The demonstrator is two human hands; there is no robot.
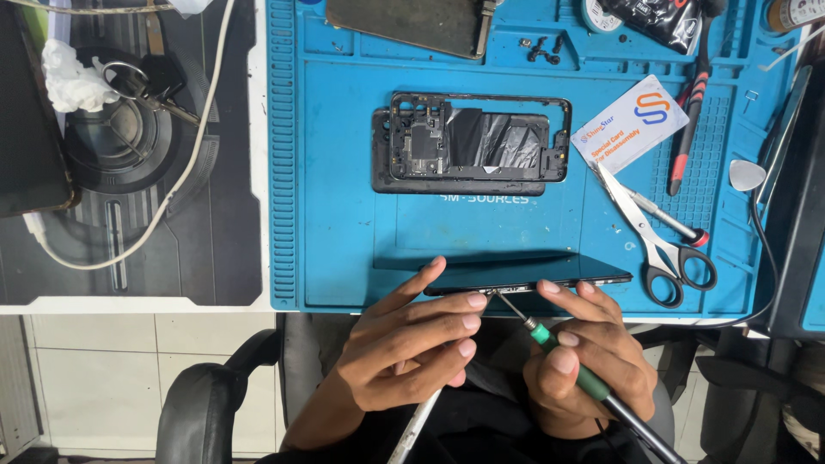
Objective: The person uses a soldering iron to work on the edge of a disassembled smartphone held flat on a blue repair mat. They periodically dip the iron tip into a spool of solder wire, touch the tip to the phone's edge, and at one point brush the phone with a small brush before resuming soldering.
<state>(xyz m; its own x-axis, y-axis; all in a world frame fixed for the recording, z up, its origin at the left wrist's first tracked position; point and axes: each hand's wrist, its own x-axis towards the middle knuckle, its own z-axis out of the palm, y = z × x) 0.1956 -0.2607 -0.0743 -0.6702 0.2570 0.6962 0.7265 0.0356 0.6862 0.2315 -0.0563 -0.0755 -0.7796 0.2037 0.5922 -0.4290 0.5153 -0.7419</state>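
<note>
Blue mat surface, near edge: I log a dark phone panel lying left-to-right, steadied by left hand, while right hand grips a green-handled screwdriver, tip touching its edge.

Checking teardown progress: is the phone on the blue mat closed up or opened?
Opened: the phone frame lies with its circuit board and black inner parts exposed.

Bare blue silicone repair mat left open between black phone frame and thin black phone panel; rightward blocked by steel black-handled scissors.
</note>
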